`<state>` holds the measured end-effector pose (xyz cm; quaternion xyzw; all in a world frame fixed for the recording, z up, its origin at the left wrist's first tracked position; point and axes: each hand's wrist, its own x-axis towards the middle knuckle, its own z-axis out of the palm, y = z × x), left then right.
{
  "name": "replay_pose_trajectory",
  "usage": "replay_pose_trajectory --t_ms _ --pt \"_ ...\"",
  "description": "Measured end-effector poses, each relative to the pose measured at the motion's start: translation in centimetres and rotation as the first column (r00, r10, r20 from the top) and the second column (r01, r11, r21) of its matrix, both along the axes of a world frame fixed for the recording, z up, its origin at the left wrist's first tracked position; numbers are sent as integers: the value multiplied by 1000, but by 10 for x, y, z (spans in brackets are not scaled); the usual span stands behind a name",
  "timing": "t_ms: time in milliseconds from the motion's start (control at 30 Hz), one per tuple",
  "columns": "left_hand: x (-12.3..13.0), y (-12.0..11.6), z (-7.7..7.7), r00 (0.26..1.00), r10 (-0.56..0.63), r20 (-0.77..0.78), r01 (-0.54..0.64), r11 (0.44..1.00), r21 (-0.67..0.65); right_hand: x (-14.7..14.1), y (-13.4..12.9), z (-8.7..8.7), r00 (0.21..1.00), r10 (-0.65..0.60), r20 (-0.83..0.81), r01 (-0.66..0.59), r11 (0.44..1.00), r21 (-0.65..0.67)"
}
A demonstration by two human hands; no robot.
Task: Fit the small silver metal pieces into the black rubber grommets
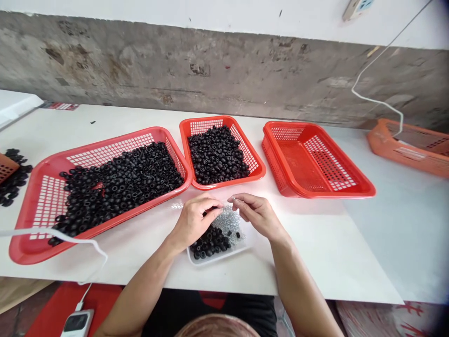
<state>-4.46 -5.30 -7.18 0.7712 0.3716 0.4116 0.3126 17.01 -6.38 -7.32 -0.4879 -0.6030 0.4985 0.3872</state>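
Fingers (210, 204) of both hands stand close to each other in the head view, above the far part of a clear tray (210, 260), their tips pointing inward with only a little gap between them. The right hand (258, 213) pinches a tiny pale piece (233, 199) between thumb and forefinger. It is so small that I cannot tell its shape or its long axis. This piece lies directly at the fingertips of the right hand, just to the right of the fingertips of the left hand and slightly farther from the body.

The left hand (195, 219) has its thumb and forefinger curved toward each other. Something dark shows beside them, but I cannot tell if it is gripped or lies behind, in the tray.

Below the fingers, the tray holds two kinds of pieces. Small clear pieces (229, 222) lie under the gap and nearer to the right hand; black pieces (212, 245) lie closer to the body and nearer to the left hand. They look roundish, so no one long axis stands out.

On the white desk (315, 243), beyond the left hand, are a large red basket (23, 234) and a smaller red basket (229, 181), both with many black pieces. A stack of red baskets (291, 159) stands beyond the right hand, to the right.
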Motion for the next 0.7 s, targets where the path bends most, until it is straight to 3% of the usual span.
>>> replay_pose_trajectory --t_ms 100,333,400,567,700 --pt "0 1 -1 1000 -10 22 11 999 -41 3 -2 7 994 65 84 -70 996 57" --pt "0 -2 -5 991 22 133 17 958 -287 0 -7 13 948 153 278 -215 954 209" --pt "1 -3 -4 993 18 119 12 970 -244 -1 -7 12 946 153 284 -221 949 223" --pt "5 -5 0 999 -26 42 26 1000 9 -4 -9 14 941 169 294 -239 945 222" --pt "7 -6 -2 1000 -28 6 28 996 86 -5 -8 14 933 187 307 -259 943 211"
